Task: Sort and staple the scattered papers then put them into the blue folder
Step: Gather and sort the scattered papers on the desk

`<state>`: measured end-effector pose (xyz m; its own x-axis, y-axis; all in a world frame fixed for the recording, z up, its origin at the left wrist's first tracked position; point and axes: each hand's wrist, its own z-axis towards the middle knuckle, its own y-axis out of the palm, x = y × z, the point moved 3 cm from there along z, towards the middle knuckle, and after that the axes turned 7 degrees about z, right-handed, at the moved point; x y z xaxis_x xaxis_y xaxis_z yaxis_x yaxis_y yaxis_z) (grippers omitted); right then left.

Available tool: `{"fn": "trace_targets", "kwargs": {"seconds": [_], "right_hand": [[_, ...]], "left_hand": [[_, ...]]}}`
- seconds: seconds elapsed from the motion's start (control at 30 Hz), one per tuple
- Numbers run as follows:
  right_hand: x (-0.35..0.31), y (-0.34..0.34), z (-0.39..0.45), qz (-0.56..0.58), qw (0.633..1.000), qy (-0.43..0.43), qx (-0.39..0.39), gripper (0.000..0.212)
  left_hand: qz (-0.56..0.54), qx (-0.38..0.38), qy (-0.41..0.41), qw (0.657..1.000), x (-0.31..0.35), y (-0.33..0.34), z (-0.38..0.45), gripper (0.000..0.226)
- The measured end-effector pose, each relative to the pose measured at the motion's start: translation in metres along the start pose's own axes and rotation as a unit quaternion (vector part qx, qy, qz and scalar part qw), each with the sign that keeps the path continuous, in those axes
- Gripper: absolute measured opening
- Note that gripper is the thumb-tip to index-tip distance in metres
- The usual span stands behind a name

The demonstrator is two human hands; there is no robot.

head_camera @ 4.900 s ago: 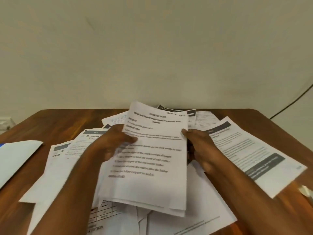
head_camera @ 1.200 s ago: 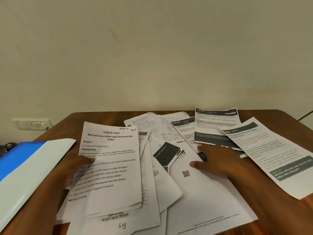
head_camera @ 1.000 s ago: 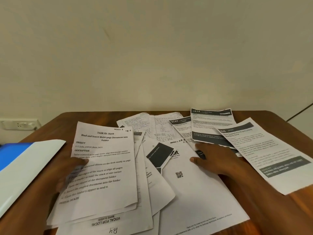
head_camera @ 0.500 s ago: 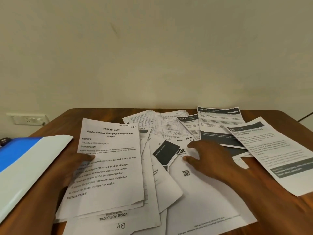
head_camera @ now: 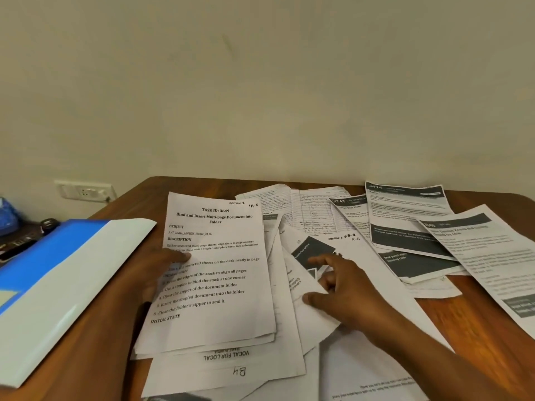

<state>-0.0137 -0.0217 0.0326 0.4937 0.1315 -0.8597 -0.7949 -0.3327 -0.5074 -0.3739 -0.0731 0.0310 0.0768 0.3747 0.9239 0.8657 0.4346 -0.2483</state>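
Observation:
Printed papers lie scattered over a brown table. A small stack topped by the "TASK ID: 3649" sheet lies left of centre. My left hand holds its left edge, thumb on top and fingers under it. My right hand rests with spread fingers on the fanned sheets in the middle, index finger on a sheet with a dark block. More sheets with dark bands lie at the right. The blue folder, part blue and part pale, lies at the left.
Handwritten pages lie at the back against the wall. A wall socket sits at the left. Dark objects and something blue lie beyond the folder. No stapler is in view.
My right hand slid left from the right-hand sheets onto the fanned middle ones. My left hand keeps its hold on the left stack, set down since the oldest frame.

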Motion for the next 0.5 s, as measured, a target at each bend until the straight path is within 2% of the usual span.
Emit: {"fn": "trace_targets", "kwargs": {"seconds": [0.1,0.17,0.3,0.5], "right_hand": [[0.003,-0.025,0.008,-0.033,0.999,0.012,0.018,0.055],[0.003,-0.046,0.012,-0.111,0.993,0.034,0.004,0.053],[0.003,-0.087,0.016,-0.276,0.96,0.05,-0.021,0.049],[0.011,-0.119,0.013,-0.395,0.913,0.098,-0.016,0.05]], "left_hand": [[-0.006,0.002,0.008,1.0,0.0,-0.004,0.0,0.045],[0.003,0.005,0.02,1.0,0.0,-0.005,0.001,0.045],[0.032,0.018,0.026,0.999,-0.003,-0.01,0.008,0.045],[0.031,0.033,0.031,0.998,-0.004,-0.007,0.009,0.041]]}}
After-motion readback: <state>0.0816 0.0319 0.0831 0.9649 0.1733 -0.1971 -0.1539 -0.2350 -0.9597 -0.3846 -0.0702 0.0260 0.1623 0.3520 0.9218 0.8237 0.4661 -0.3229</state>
